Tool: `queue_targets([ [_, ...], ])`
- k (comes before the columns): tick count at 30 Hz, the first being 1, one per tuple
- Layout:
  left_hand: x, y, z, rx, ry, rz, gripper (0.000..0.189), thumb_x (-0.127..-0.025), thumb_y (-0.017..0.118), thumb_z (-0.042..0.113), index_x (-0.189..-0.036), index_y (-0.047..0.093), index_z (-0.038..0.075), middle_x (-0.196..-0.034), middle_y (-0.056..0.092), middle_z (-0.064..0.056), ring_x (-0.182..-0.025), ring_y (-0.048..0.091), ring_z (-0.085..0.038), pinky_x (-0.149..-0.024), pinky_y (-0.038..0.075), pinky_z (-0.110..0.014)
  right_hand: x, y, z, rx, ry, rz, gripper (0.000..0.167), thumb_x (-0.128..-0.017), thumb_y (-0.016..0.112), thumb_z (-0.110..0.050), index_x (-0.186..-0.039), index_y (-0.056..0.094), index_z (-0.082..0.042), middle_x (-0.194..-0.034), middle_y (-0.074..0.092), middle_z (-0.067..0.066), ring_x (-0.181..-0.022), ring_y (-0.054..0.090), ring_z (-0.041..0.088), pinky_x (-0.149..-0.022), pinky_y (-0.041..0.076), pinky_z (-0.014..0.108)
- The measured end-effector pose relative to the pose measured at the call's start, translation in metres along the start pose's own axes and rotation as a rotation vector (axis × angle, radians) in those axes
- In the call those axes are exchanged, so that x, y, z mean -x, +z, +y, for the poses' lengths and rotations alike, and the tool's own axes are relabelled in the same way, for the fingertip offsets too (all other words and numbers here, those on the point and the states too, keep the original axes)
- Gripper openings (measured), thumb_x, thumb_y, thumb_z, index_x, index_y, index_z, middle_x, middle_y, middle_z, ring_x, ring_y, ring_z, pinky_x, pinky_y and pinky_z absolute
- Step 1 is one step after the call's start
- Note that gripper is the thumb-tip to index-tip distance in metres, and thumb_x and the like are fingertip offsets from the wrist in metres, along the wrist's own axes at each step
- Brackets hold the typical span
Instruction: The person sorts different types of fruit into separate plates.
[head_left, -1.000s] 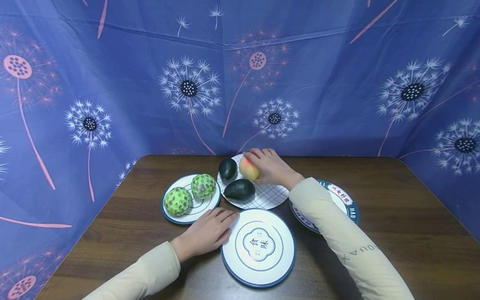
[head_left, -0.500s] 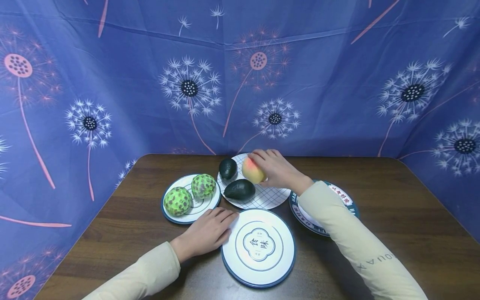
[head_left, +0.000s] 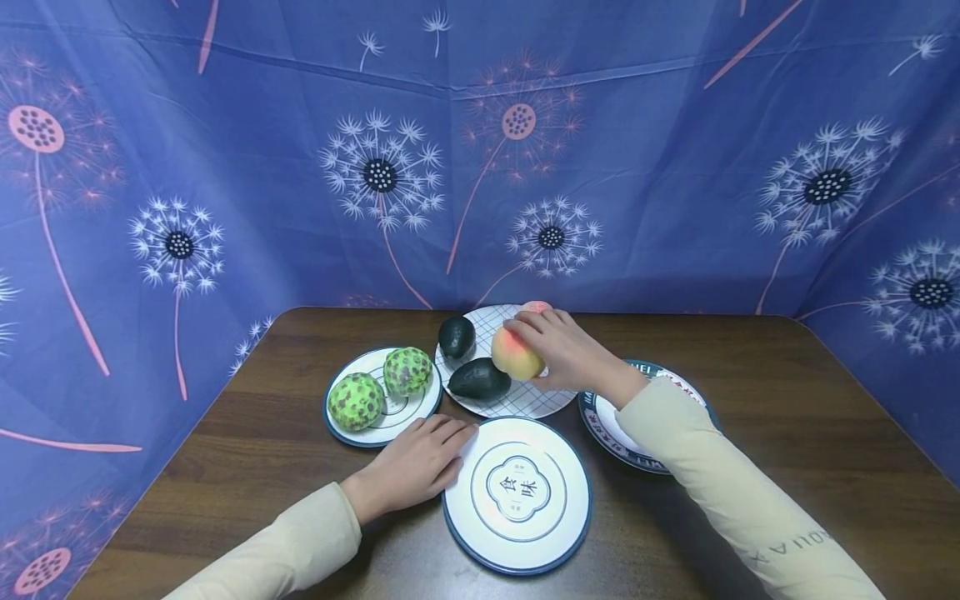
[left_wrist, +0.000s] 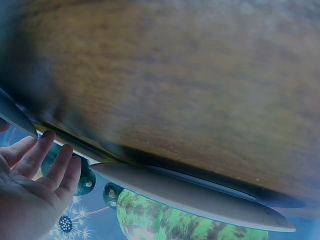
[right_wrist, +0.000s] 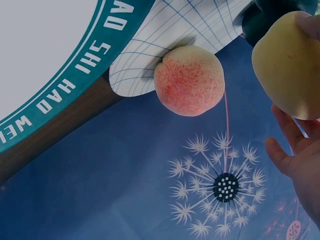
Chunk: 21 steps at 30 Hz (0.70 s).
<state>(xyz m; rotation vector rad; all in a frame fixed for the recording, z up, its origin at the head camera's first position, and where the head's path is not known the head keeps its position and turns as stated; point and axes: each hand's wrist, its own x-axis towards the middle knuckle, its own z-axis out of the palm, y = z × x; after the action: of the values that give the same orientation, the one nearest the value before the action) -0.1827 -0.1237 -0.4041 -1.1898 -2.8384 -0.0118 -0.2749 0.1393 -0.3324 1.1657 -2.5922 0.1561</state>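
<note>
My right hand (head_left: 572, 354) pinches a yellow-and-red peach (head_left: 516, 353) over the grid-patterned plate (head_left: 543, 400). The right wrist view has this peach at its right edge, between thumb and fingers. A second peach (right_wrist: 190, 81) sits on the grid plate, mostly behind the right hand in the head view. Two dark green avocados (head_left: 480, 379) lie on the same plate. With its fingers fairly straight, my left hand (head_left: 416, 467) rests at the left rim of the white, blue-edged plate (head_left: 517, 542), which bears printed characters.
Two green speckled balls (head_left: 356, 402) lie on a small blue-rimmed plate (head_left: 390, 437) at the left. A plate with a lettered teal rim (head_left: 622, 450) stands to the right, partly under the right sleeve. A blue dandelion-print cloth (head_left: 645, 167) hangs behind the wooden table (head_left: 810, 400).
My right hand has lifted the peach a little and brought it right and nearer to me, bringing the second peach into sight behind. The left hand has stayed in place.
</note>
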Motion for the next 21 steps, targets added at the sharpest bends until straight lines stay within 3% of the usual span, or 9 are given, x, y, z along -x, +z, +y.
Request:
queue_targets([
  [14, 0.0, 0.0, 0.0, 0.016, -0.013, -0.01, 0.049, -0.094, 0.043, 0.036, -0.139, 0.038, 0.018, -0.133, 0.049, -0.001, -0.123, 0.045, -0.018, -0.101, 0.039, -0.04, 0.02, -0.001, -0.016, -0.05, -0.055, 0.029, 0.093, -0.054, 0.087, -0.03, -0.133, 0.042, -0.012, -0.132, 0.047, 0.009, -0.121, 0.041, 0.027, -0.1, 0.035, 0.055],
  [21, 0.0, 0.001, -0.001, 0.011, -0.015, -0.012, 0.05, -0.094, 0.043, 0.037, -0.139, 0.037, 0.018, -0.133, 0.05, -0.001, -0.123, 0.045, -0.018, -0.102, 0.039, -0.04, 0.028, 0.002, -0.022, -0.064, -0.08, 0.019, 0.094, -0.055, 0.086, -0.03, -0.134, 0.04, -0.009, -0.134, 0.046, 0.006, -0.122, 0.041, 0.024, -0.101, 0.036, 0.049],
])
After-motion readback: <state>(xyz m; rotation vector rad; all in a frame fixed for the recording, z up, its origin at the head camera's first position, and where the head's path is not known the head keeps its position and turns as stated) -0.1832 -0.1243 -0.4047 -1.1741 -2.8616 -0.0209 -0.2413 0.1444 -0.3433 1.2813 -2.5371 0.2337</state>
